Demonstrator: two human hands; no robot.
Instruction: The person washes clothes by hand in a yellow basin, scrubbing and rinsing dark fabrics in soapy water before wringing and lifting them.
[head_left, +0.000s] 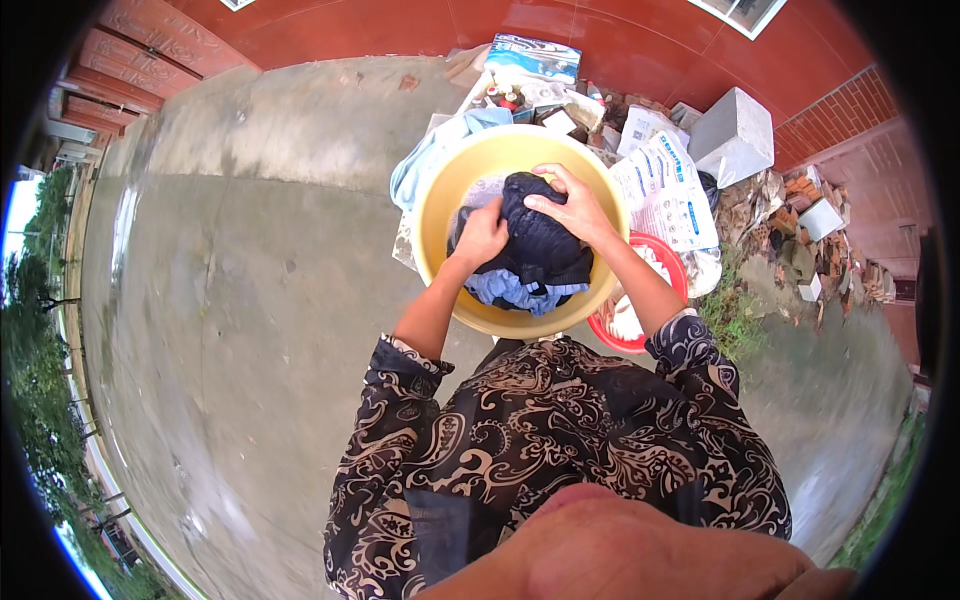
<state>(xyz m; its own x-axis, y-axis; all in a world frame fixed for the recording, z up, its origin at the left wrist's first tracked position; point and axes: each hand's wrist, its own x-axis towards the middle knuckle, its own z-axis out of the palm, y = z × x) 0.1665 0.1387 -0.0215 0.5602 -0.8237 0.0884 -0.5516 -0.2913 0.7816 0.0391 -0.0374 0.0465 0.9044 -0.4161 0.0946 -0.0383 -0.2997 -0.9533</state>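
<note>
Before me a large yellow plastic basin (431, 277) holds a heap of clothes. A bunched black garment (541, 236) lies uppermost in it. My left hand (482, 234) has its fingers curled into the left side of this garment, their tips partly hidden. On the upper right, my right hand (574, 204) grips the same garment, thumb on top and fingers over its far side. A light blue cloth (517, 292) shows beneath the black one, near the basin's front wall. Pale patterned fabric (480, 192) lies behind my left hand.
Right of the basin stands a red tub (677, 274) with white items inside. A blue cloth (411, 169) drapes beside the basin's left rim. Beyond lie a printed white sack (670, 195), a pale block (731, 135), a blue printed box (532, 58) and brick rubble (799, 225).
</note>
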